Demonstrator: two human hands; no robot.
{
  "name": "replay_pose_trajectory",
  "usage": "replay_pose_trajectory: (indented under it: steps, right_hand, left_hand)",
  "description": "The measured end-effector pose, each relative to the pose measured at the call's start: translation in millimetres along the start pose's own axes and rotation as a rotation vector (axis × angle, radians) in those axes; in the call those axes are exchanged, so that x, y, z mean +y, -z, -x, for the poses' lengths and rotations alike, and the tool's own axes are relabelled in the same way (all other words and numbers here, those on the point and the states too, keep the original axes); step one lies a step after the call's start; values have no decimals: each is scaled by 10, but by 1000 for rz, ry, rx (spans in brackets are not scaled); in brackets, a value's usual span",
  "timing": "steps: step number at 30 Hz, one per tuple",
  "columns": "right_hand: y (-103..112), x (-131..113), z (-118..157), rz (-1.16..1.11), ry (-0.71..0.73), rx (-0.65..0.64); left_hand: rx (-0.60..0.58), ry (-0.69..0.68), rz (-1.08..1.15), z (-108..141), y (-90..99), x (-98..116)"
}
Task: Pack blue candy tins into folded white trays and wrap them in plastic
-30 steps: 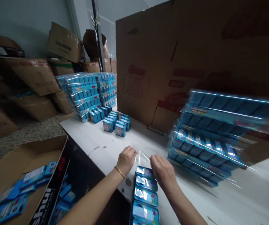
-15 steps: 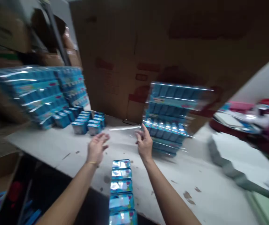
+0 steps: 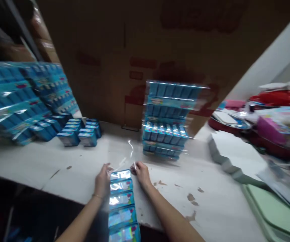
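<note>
A row of small blue boxes (image 3: pixel 121 199) with shiny tops runs from the table's front edge towards the back. At its far end, a clear plastic film (image 3: pixel 121 163) catches the light between my hands; its full outline is hard to make out. My left hand (image 3: pixel 102 181) is beside the left of the row's far end, fingers closed on the film's edge. On the other side, my right hand (image 3: pixel 141 173) pinches the film close to the last box. Both hands are slightly blurred.
Behind stands a film-wrapped display of blue boxes (image 3: pixel 164 121). More wrapped stacks (image 3: pixel 26 101) and loose blue boxes (image 3: pixel 88 134) stand at the left. White stacked sheets (image 3: pixel 238 154), light green panels (image 3: pixel 276 208) and a pink item (image 3: pixel 271 129) lie right. A cardboard wall (image 3: pixel 104 84) closes the back.
Both hands have come down and nearer, from above the table to the far end of the box row. The film has come with them. The view has shifted to the right.
</note>
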State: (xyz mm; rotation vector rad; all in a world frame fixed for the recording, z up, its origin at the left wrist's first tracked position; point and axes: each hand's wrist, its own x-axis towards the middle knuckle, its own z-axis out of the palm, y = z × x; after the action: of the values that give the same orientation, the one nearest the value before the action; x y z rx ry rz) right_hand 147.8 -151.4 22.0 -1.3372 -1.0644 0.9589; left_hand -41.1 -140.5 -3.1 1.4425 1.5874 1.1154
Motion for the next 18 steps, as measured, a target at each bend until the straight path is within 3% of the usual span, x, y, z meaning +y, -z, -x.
replay_pose_trajectory:
  steps: [4,9,14,18]
  right_hand:
    - [-12,34,288,226,73,-125]
    - [-143,103,496,306,-53,-2]
    - [-99,124,596,253,-157,58]
    - [36,28,703,439,-138,42]
  left_hand:
    - [8,-11,-57,208,-48,103]
    - [81,135,-23,287,-91,95]
    - [-21,170,-55,389,8,146]
    - [-124,81,-266,444,166,242]
